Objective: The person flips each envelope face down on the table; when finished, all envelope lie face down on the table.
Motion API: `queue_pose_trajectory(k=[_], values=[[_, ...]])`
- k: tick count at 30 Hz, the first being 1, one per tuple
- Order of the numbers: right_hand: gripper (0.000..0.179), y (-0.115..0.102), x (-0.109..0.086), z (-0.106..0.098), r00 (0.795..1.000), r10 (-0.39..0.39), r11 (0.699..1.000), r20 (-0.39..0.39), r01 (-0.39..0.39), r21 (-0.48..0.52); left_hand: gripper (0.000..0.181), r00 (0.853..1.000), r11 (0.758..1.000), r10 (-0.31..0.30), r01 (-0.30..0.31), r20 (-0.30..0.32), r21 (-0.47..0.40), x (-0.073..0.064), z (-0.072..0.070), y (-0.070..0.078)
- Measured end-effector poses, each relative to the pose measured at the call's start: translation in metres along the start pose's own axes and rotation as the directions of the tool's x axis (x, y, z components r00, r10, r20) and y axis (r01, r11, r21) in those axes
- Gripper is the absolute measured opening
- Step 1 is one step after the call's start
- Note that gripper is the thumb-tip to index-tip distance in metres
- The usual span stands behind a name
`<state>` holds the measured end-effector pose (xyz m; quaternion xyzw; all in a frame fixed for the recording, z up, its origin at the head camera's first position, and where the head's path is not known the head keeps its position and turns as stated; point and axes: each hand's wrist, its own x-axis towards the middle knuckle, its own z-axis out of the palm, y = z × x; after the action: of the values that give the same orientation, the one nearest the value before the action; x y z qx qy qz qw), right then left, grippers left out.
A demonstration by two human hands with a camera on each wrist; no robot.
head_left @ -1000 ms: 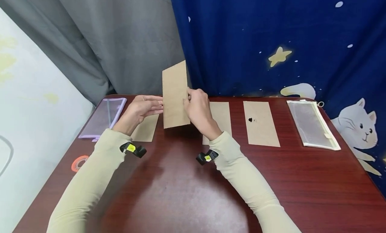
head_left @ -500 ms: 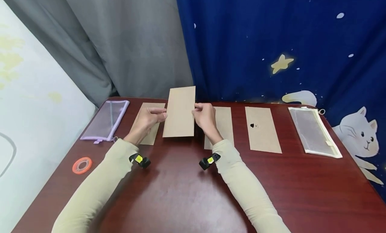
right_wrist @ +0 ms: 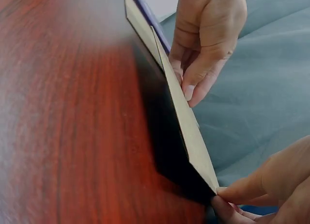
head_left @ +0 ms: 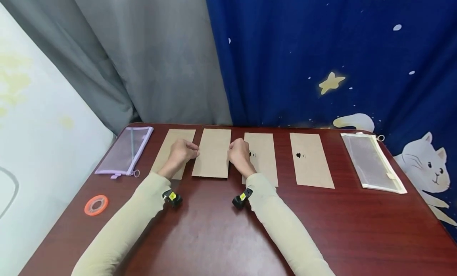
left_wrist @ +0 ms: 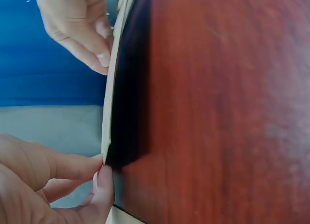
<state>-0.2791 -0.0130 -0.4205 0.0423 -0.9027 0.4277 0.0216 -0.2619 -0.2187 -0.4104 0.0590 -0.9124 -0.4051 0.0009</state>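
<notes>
Held card (head_left: 212, 153) is pinched at opposite long edges by the left hand (head_left: 181, 151) and right hand (head_left: 240, 152); fingers are narrow on both. It is held just above the desk (head_left: 200, 236). Already laid: plain card (head_left: 180, 134) to its left, near marked card (head_left: 264, 165) and far marked card (head_left: 314, 166) to its right. Placement is judged nearly done; final lowering and release are left. Full row is shown only by the head view; dark gap beneath its edge is shown by the wrist views. Far-edge contact can't be told.
</notes>
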Motion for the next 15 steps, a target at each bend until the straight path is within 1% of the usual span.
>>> queue_pose_trajectory(k=[2, 5, 11, 15], values=[[0.051, 0.002, -0.001, 0.004, 1.0, -0.009, 1.0, 0.009, 0.009, -0.012, 0.019, 1.0, 0.999, 0.017, -0.016, -0.011, 0.052, -0.002, 0.004, -0.004], [0.052, 0.004, -0.003, 0.008, 1.0, -0.014, 0.999, 0.016, 0.014, -0.036, 0.016, 0.999, 0.995, 0.039, -0.036, -0.032, 0.096, -0.004, 0.01, -0.005], [0.052, 0.002, -0.003, 0.01, 1.0, 0.019, 0.995, 0.017, -0.017, -0.095, 0.013, 0.998, 0.98, 0.039, -0.027, -0.055, 0.198, -0.007, 0.016, 0.002], [0.048, -0.004, 0.0, 0.01, 1.0, -0.007, 0.991, 0.007, 0.008, -0.133, 0.012, 0.996, 0.969, 0.057, -0.038, -0.07, 0.243, -0.003, 0.015, 0.006]])
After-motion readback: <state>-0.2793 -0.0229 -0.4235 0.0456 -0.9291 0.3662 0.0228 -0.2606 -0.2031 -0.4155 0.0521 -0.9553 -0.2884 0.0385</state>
